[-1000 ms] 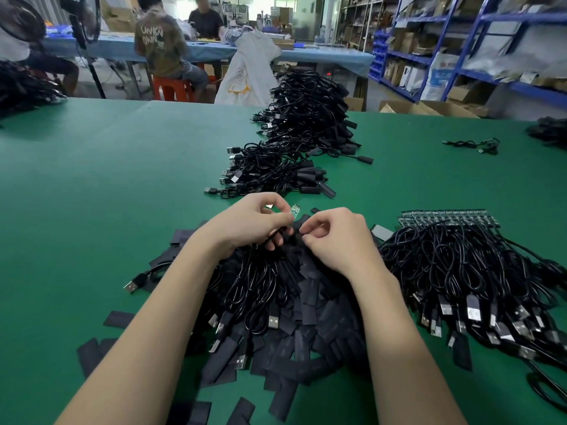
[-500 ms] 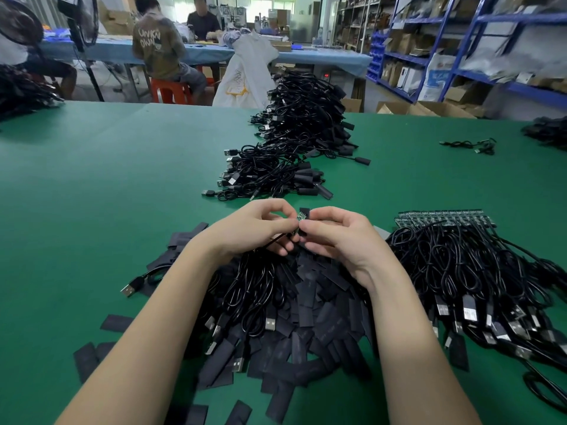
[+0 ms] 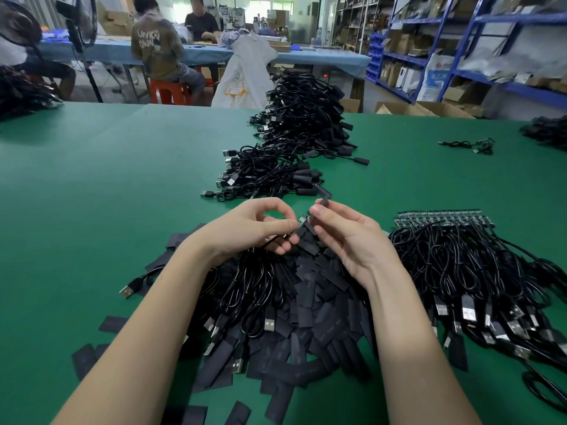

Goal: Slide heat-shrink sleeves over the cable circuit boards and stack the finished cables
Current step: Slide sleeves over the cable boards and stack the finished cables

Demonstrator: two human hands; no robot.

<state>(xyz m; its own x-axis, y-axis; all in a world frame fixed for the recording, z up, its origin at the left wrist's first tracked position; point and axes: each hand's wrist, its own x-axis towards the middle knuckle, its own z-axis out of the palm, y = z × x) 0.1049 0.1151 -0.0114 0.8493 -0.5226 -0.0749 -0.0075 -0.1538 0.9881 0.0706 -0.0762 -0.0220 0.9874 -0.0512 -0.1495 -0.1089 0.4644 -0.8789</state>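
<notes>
My left hand point(image 3: 254, 230) pinches a thin black cable just behind its small green circuit board point(image 3: 301, 220), which points right. My right hand point(image 3: 346, 237) pinches a flat black heat-shrink sleeve point(image 3: 319, 205) between thumb and forefinger, just above and right of the board. The two are close but I cannot tell if they touch. Under both hands lies a heap of loose black sleeves point(image 3: 310, 320) mixed with cables. A row of finished cables point(image 3: 276, 173) stretches away in the middle of the green table point(image 3: 107, 191).
At the right lies a bundle of unsleeved cables point(image 3: 478, 271) with their boards point(image 3: 445, 217) lined up at the far edge. A few stray cables point(image 3: 469, 146) sit at the far right. People sit at a blue table behind; blue shelves stand at the back right.
Both hands have lifted slightly off the heap and drawn a little apart. My right hand now holds a sleeve up beside the board held by my left.
</notes>
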